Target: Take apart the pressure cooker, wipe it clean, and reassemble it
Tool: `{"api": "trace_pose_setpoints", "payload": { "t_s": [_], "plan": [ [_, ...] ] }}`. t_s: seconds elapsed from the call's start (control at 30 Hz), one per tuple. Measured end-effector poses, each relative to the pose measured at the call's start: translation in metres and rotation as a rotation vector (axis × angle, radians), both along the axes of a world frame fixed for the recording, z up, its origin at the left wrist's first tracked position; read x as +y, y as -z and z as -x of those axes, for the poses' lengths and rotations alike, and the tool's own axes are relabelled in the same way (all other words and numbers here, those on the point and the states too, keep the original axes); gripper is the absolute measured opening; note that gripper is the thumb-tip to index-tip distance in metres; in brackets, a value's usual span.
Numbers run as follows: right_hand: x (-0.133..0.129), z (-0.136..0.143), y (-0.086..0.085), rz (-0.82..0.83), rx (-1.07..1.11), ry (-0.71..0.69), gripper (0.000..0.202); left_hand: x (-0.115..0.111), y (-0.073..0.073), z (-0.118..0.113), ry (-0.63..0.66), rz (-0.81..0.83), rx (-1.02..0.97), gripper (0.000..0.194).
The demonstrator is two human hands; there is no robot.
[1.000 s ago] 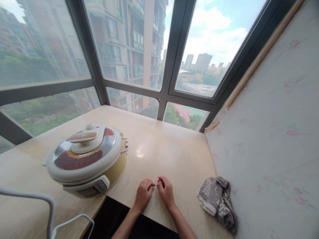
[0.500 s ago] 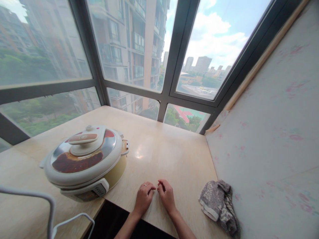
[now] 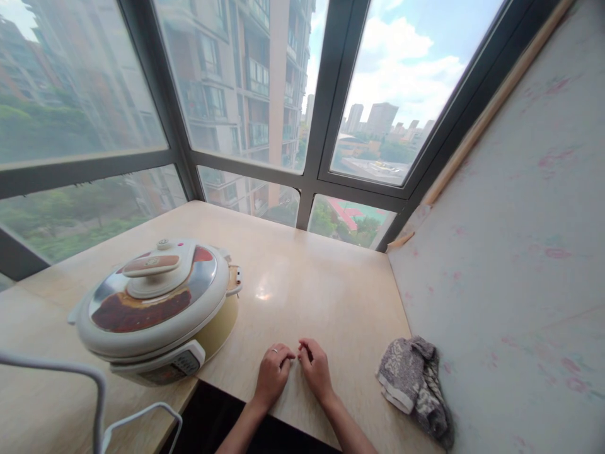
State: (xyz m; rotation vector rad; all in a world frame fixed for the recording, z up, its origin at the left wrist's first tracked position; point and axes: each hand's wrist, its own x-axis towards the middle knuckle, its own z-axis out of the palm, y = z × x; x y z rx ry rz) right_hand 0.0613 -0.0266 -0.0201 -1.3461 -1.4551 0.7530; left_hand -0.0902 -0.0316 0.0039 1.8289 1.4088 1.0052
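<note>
My left hand (image 3: 274, 371), with a ring on one finger, rests on the pale marbled counter (image 3: 326, 287) near its front edge. Its fingers are loosely curled in, and nothing shows in them. Just beside it, a small gap apart, my right hand (image 3: 316, 366) lies in the same way, fingers curled and nothing visible in the grasp. To the left of both hands stands a white and cream electric cooker (image 3: 155, 309) with its lid on, a control panel facing front. A crumpled grey patterned cloth (image 3: 411, 381) lies to the right, touched by neither hand.
A white cable (image 3: 97, 391) loops up at the lower left. Dark-framed windows (image 3: 312, 183) border the counter at the back, with buildings outside. A flower-patterned wall (image 3: 510, 271) closes the right side. Below the counter's front edge is a dark gap (image 3: 212, 413).
The view has shifted slightly, so the cooker and windows sit a little further left. Both hands stay in the same place and pose.
</note>
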Motion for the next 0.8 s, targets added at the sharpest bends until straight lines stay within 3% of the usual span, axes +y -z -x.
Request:
{"api": "trace_pose_setpoints", "payload": {
  "t_s": [0.8],
  "plan": [
    [-0.0005,0.0024,-0.0049,-0.031,-0.008,0.011,0.023,0.0020,0.0079,0.0014,-0.008,-0.021,0.000,0.023]
  ]
}}
